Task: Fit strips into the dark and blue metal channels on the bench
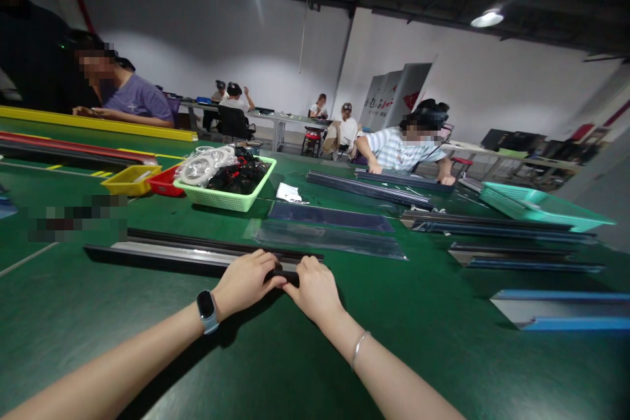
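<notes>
A long black channel profile (162, 260) with a pale inner strip lies on the green table in front of me. My left hand (250, 279), below a wristband with a dark screen, grips it right of its middle, thumb on the near wall and fingers over the inside. Close beside it, my right hand (315, 285) is closed around the profile's right end. The two thumbs nearly meet on the near wall. My fingertips and whatever lies under them are partly hidden. Just beyond the profile rest clear plastic strips (329, 238).
A light green basket (221, 199) holds bagged white rings and black parts. Yellow (125, 182) and red (167, 182) bins adjoin it. More profiles (512, 256) and a teal tray (541, 207) lie right. Opposite, a person in a striped shirt (401, 147) handles another profile.
</notes>
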Tool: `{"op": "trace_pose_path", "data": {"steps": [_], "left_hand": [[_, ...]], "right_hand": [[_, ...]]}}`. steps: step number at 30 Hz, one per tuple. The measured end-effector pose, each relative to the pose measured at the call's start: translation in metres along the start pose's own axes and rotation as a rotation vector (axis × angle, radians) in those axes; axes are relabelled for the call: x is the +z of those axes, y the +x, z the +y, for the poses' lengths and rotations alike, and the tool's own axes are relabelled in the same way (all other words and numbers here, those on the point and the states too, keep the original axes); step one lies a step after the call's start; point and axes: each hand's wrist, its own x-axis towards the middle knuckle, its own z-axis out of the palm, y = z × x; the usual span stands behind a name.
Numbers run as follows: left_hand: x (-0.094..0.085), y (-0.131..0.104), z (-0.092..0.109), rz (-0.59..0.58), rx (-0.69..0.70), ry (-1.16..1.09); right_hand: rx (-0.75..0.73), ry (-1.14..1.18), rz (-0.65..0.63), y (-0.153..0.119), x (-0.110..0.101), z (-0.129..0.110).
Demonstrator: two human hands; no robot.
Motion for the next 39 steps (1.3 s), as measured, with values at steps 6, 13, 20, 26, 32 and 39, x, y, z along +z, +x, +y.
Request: {"op": "trace_pose_path", "data": {"steps": [6, 13, 20, 26, 32, 39], "left_hand": [[0.006, -0.001, -0.002, 0.004, -0.019, -0.025], [0.006, 0.0, -0.002, -0.001, -0.02, -0.026], [0.006, 0.0, -0.001, -0.004, -0.022, -0.019], [0.005, 0.0, -0.001, -0.007, -0.023, -0.017], [0.002, 0.001, -0.002, -0.02, -0.018, -0.027], [-0.002, 0.0, -0.004, -0.014, -0.029, -0.035]], "right_hand": [[0.06, -0.016, 0.034, -0.003, 0.0, -0.009], [0.098, -0.042, -0.001, -0.004, -0.001, -0.011], [0.096, -0.019, -0.005, -0.002, 0.0, -0.009], [0.065, -0.023, -0.015, -0.002, 0.0, -0.006], [0.018, -0.006, -0.036, 0.0, -0.002, 0.0], [0.015, 0.121, -0.049, 0.0, -0.012, 0.019]]}}
